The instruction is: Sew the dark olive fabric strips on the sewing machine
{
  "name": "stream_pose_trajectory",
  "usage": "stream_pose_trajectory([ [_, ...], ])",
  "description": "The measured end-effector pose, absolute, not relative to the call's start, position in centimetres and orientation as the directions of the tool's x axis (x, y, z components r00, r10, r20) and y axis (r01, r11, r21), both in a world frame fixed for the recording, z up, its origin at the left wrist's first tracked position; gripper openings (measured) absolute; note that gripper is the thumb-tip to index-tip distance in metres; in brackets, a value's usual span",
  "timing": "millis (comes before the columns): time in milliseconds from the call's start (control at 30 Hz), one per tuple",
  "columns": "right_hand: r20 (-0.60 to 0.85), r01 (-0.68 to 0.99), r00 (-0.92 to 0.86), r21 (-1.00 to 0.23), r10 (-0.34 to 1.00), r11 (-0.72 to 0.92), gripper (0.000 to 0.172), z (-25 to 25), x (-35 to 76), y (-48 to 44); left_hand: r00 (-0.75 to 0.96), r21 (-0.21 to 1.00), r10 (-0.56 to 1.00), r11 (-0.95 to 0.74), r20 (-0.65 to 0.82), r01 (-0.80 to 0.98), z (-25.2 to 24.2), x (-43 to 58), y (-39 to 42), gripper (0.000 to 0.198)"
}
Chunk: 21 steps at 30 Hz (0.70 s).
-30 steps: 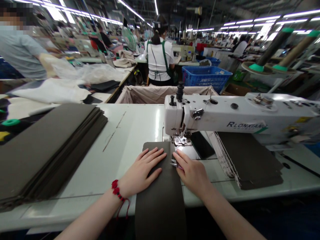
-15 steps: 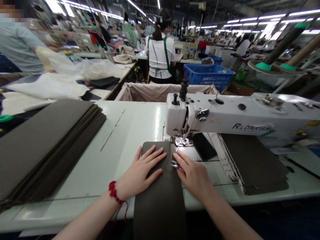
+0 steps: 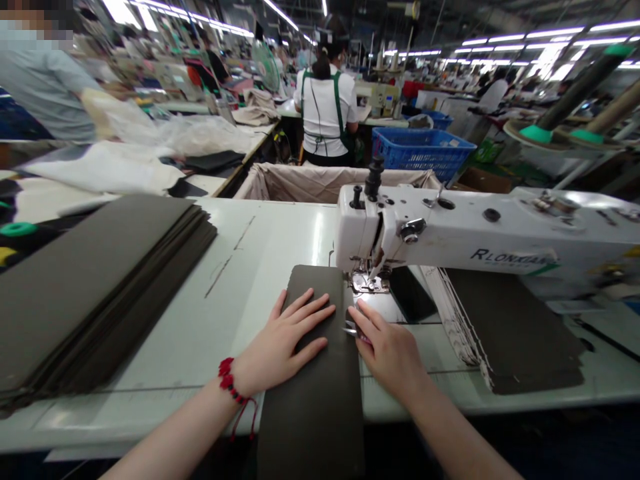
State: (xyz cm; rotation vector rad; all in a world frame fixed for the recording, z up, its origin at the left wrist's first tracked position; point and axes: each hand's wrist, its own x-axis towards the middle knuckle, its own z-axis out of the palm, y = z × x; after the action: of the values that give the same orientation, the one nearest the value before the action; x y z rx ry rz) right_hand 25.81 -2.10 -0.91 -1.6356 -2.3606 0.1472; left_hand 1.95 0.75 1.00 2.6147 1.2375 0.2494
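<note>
A dark olive fabric strip [image 3: 315, 393] lies on the sewing table, hanging over the front edge toward me. My left hand [image 3: 295, 333] rests flat on it with fingers spread. At its right edge, my right hand [image 3: 385, 343] is closed around small thread snips [image 3: 351, 329], whose metal tips poke out to the left; most of their handle is hidden. The white sewing machine [image 3: 450, 227] stands just beyond, its presser foot [image 3: 370, 283] beside the strip's right edge near the far end.
On the left lies a thick stack of olive panels [image 3: 100, 273]. Right of the needle are a dark phone-like slab [image 3: 411, 293] and another pile of panels [image 3: 515, 333]. Behind the table stand a cloth-lined bin [image 3: 300, 183] and a blue crate [image 3: 423, 150]. A person [image 3: 327, 107] sits facing away.
The fabric strip has slid away from me, its far end now further along beside the presser foot. Both hands keep nearly the same pose. The view has shifted slightly.
</note>
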Motion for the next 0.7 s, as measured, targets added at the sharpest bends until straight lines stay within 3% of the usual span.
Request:
stream_pose_trajectory([
  [700,0.138,0.901,-0.336,-0.239,0.932,0.361,0.048,-0.88,25.85,-2.08,0.630,0.272,0.773,-0.623,0.074,0.733,0.77,1.89,0.82,0.051],
])
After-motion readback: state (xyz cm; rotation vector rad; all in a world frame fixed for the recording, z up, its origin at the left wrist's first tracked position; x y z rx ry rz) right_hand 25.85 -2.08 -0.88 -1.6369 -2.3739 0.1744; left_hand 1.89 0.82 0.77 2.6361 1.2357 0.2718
